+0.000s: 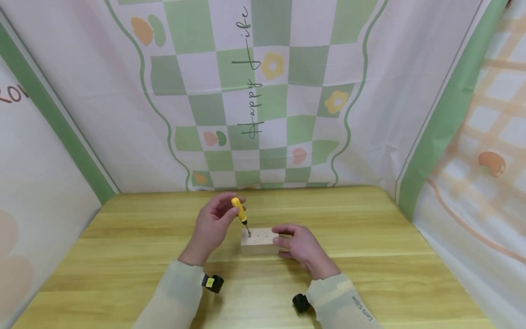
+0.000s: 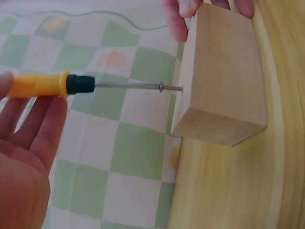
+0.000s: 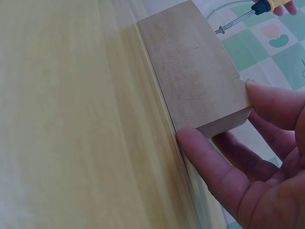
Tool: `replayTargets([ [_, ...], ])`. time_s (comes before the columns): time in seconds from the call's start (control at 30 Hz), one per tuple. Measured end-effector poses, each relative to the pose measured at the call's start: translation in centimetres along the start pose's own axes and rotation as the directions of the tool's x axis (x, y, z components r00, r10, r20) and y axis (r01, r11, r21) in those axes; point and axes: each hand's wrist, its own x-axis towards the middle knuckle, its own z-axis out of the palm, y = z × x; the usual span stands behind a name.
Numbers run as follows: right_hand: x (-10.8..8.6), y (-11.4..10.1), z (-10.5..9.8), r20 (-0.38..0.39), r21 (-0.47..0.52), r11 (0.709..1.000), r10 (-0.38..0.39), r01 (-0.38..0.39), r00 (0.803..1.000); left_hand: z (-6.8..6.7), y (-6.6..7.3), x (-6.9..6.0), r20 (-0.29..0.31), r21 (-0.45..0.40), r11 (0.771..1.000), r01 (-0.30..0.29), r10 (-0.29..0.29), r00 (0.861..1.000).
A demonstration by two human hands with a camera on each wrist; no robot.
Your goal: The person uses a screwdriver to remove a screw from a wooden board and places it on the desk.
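A pale wooden block (image 1: 260, 249) lies on the table, with small dark holes in its top face. My left hand (image 1: 211, 226) pinches the yellow handle of a screwdriver (image 1: 239, 210) between thumb and fingers. The screwdriver leans slightly, and its tip meets the head of a screw (image 2: 170, 88). That screw stands partly out of the block near its left end, with much of its thread showing in the left wrist view. At the block's right end, my right hand (image 1: 304, 246) grips it with thumb and fingers on opposite faces.
The wood-grain table (image 1: 135, 256) spreads around the block. Behind it hangs a green and white checked cloth (image 1: 271, 105), with more printed cloth on both sides. Black wrist cameras (image 1: 213, 283) are strapped over the sleeves.
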Motion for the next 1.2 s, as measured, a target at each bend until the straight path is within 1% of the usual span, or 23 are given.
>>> replayTargets([
  [0.03,0.0,0.0,0.0,-0.002,0.001,1.000,0.001,-0.001,1.000,-0.1,-0.1,0.1,0.009,0.001,1.000,0.012,-0.012,1.000],
  [0.13,0.0,0.1,0.0,-0.003,0.008,1.000,0.002,-0.002,1.000,-0.2,-0.2,0.3,0.030,0.028,0.999,0.022,-0.023,0.999],
  [0.27,0.1,0.1,0.0,-0.008,0.019,1.000,0.008,-0.008,1.000,-0.3,-0.2,0.7,0.081,0.046,0.999,0.007,-0.011,0.997],
  [0.37,0.1,0.0,0.0,-0.011,0.022,1.000,0.015,-0.015,1.000,-0.4,-0.2,1.0,0.121,0.008,1.000,0.023,-0.024,0.992],
  [0.43,0.1,0.0,0.0,-0.005,0.020,1.000,0.014,-0.014,1.000,-0.4,-0.3,1.1,0.125,-0.022,0.999,0.047,-0.044,0.991],
  [0.5,0.2,0.0,0.0,-0.003,0.019,1.000,0.018,-0.017,1.000,-0.3,-0.3,1.2,0.114,-0.045,0.997,0.058,-0.052,0.992],
  [0.6,0.2,0.0,0.0,0.002,0.015,1.000,0.017,-0.017,1.000,-0.1,-0.4,1.3,0.072,-0.050,0.996,0.069,-0.065,0.995],
  [0.7,0.3,0.1,0.0,0.001,0.017,1.000,0.019,-0.019,1.000,0.3,-0.4,1.3,0.015,-0.030,0.997,0.074,-0.074,0.997],
  [0.73,0.3,0.1,0.1,0.002,0.016,1.000,0.018,-0.018,1.000,0.4,-0.3,1.3,-0.010,-0.020,0.997,0.080,-0.080,0.997],
  [0.77,0.3,0.0,0.1,0.003,0.016,1.000,0.017,-0.017,1.000,0.6,-0.3,1.2,-0.038,-0.003,0.997,0.075,-0.075,0.996],
  [0.87,0.2,0.0,0.1,0.004,0.018,1.000,0.015,-0.015,1.000,1.4,0.0,1.0,-0.127,0.067,0.997,0.049,-0.040,0.991],
  [0.93,0.2,-0.1,0.1,0.004,0.019,1.000,0.014,-0.014,1.000,2.1,0.3,0.8,-0.192,0.117,0.993,0.015,0.007,0.981],
  [1.0,0.2,-0.1,0.1,0.003,0.015,1.000,0.011,-0.011,1.000,2.8,0.5,0.6,-0.254,0.172,0.985,-0.024,0.068,0.965],
  [1.07,0.1,-0.1,0.1,0.006,0.015,1.000,0.007,-0.007,1.000,3.4,0.6,0.4,-0.305,0.239,0.968,-0.073,0.146,0.941],
  [1.1,0.1,-0.1,0.0,0.007,0.017,1.000,0.007,-0.007,1.000,3.6,0.6,0.3,-0.319,0.271,0.958,-0.094,0.182,0.930],
  [1.13,0.1,-0.1,0.0,0.009,0.019,1.000,0.006,-0.006,1.000,3.8,0.6,0.3,-0.321,0.301,0.947,-0.116,0.215,0.922],
  [1.17,0.1,-0.1,0.0,0.010,0.020,1.000,0.007,-0.007,1.000,3.8,0.7,0.2,-0.310,0.310,0.941,-0.136,0.235,0.921],
  [1.2,0.1,-0.1,0.0,0.012,0.022,1.000,0.008,-0.009,1.000,3.8,0.7,0.2,-0.287,0.309,0.938,-0.155,0.247,0.925],
])
